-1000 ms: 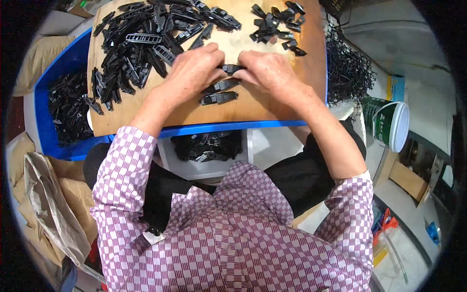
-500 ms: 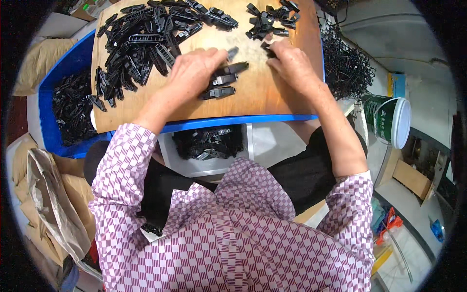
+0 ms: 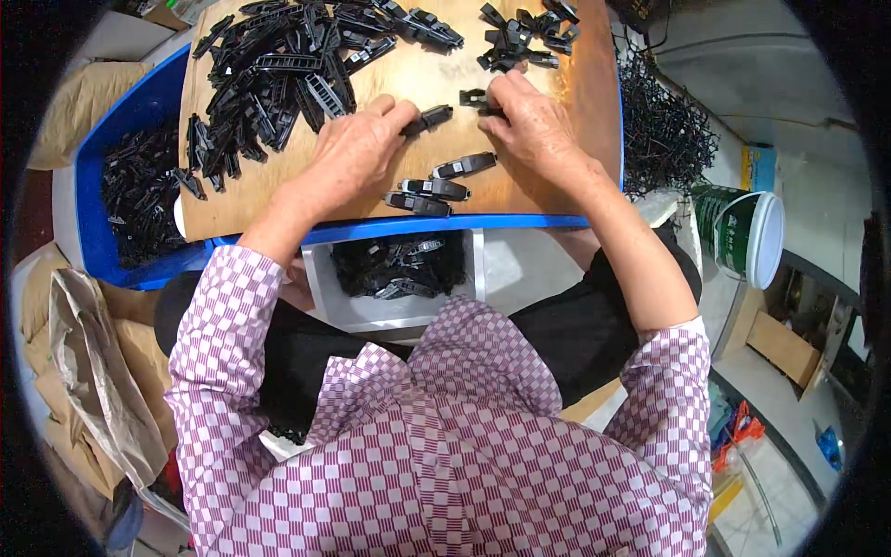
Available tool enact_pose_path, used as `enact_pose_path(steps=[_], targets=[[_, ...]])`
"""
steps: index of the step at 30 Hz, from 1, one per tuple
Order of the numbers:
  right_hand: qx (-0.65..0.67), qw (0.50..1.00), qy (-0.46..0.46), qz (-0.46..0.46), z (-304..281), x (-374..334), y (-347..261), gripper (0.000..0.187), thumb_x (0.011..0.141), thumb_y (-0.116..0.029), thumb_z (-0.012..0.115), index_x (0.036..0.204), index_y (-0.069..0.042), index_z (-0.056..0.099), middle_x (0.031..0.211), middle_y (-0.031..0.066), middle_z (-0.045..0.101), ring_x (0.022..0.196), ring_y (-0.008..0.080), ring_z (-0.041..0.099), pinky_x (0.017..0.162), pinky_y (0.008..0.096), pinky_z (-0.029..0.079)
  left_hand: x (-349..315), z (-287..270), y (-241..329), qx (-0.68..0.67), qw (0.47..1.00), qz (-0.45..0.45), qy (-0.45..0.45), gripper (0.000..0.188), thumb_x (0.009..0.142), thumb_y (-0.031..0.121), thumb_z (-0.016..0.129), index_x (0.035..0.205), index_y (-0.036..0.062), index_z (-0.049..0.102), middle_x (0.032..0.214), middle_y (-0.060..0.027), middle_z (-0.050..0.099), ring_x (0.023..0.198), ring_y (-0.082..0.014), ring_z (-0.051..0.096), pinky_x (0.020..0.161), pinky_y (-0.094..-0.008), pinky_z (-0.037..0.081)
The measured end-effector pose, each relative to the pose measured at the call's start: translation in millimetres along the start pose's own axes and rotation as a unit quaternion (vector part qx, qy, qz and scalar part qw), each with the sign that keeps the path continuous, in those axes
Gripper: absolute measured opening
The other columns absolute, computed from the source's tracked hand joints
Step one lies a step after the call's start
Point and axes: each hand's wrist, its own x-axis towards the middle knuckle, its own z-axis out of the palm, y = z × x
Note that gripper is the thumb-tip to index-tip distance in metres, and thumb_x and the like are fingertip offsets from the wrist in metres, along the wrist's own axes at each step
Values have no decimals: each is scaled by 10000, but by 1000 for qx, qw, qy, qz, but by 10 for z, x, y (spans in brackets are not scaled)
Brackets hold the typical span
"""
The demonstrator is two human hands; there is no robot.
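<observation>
Over the wooden board, my left hand (image 3: pixel 364 139) is closed around the end of a narrow black plastic part (image 3: pixel 428 120), which points to the right. My right hand (image 3: pixel 533 119) pinches a smaller black plastic clip (image 3: pixel 473 97) whose forked end faces the left hand's part; a gap separates the two. Nearer to me lie three black plastic pieces (image 3: pixel 466 165) with grey patches, side by side. Left of my left hand spreads a big heap of long slotted black parts (image 3: pixel 278 74). Beyond my right hand is a small pile of black clips (image 3: pixel 520 39).
The wooden board (image 3: pixel 306 204) rests on a blue bin (image 3: pixel 90 200) holding more black parts. Below its near edge, a white drawer-like box (image 3: pixel 371 320) contains further pieces. To the right are a tangle of thin black plastic (image 3: pixel 659 121) and a green bucket (image 3: pixel 719 227) lying tilted.
My right hand has drawn back slightly from the small pile with a clip. The left hand's part now angles toward it. The loose pieces on the board appear shifted, one now farther right.
</observation>
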Motion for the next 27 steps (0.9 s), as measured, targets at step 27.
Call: enact_pose_path(steps=[27], targets=[[-60,995,-33,-78,-49,-10,-81,255,885,-281,679,945,-57,574,874,155,637,824,364,642,678,444,507,163,111,-49,-7,999,1,48,170,848,89,671,963,21,567,972,-152,577,881,-372,640,755,-452,534]])
